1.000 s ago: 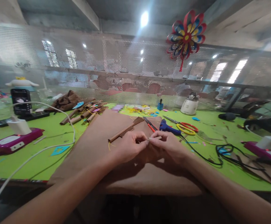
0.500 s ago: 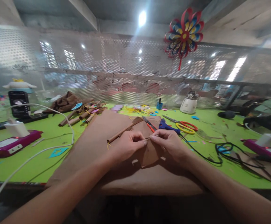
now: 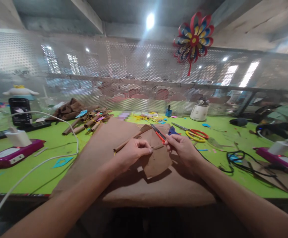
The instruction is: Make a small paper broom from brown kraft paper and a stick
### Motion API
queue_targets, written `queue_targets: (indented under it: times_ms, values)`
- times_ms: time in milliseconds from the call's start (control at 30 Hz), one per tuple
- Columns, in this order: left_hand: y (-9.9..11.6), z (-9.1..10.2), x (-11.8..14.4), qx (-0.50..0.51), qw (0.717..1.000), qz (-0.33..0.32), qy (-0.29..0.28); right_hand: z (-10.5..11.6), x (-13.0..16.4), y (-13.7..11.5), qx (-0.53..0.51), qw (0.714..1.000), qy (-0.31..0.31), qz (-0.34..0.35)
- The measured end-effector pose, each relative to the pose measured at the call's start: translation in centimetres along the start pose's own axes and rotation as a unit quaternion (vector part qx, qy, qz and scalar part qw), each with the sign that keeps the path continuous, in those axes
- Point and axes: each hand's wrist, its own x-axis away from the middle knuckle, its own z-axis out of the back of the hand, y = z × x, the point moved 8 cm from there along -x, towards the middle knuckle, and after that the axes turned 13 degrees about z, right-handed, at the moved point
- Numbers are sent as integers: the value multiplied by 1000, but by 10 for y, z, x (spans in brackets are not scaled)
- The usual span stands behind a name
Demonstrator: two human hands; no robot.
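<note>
I keep my left hand [image 3: 131, 153] and right hand [image 3: 182, 148] pinched on the small brown paper piece [image 3: 156, 162], each grip closed, rolling its edge tight and even.

The counter [image 3: 59, 138] is bright lime green under a plain brown paper sheet [image 3: 104, 145]. Yellow-handled scissors [image 3: 192, 134] lie near its far edge, a magenta case [image 3: 12, 155] sits by its left edge, and a red, blue and yellow pinwheel [image 3: 193, 39] hangs above.

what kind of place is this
Likely a craft workshop: a green table strewn with scissors, rolled brown paper tubes and paper scraps, and a paper pinwheel hung on the mesh screen.
</note>
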Motion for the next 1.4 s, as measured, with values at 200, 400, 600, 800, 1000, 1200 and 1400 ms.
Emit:
queue_targets:
  times_ms: [200, 400, 600, 800, 1000, 1200, 1400]
  values:
    - [0, -5, -3, -44, 998, -34, -24, -19, 5, -5, -13, 996, -90, -15]
    - [3, -1, -5, -64, 994, -93, -3, -7, 2, -11, 44, 997, -56, 21]
    - [9, 12, -8, 13, 990, -141, 15, 2, -1, -2, -6, 999, -42, 11]
    - [24, 15, 10, 13, 978, -200, 64, 3, 0, -9, -52, 997, -54, 28]
    - [32, 19, 27, -5, 966, -232, 111, 4, 1, -17, -49, 993, -78, 69]
    - [33, 16, 28, -11, 971, -228, 70, 9, 0, -19, -42, 995, -65, 70]
    - [35, 10, 30, -2, 976, -216, 21, 8, -3, -21, -27, 994, -72, 83]
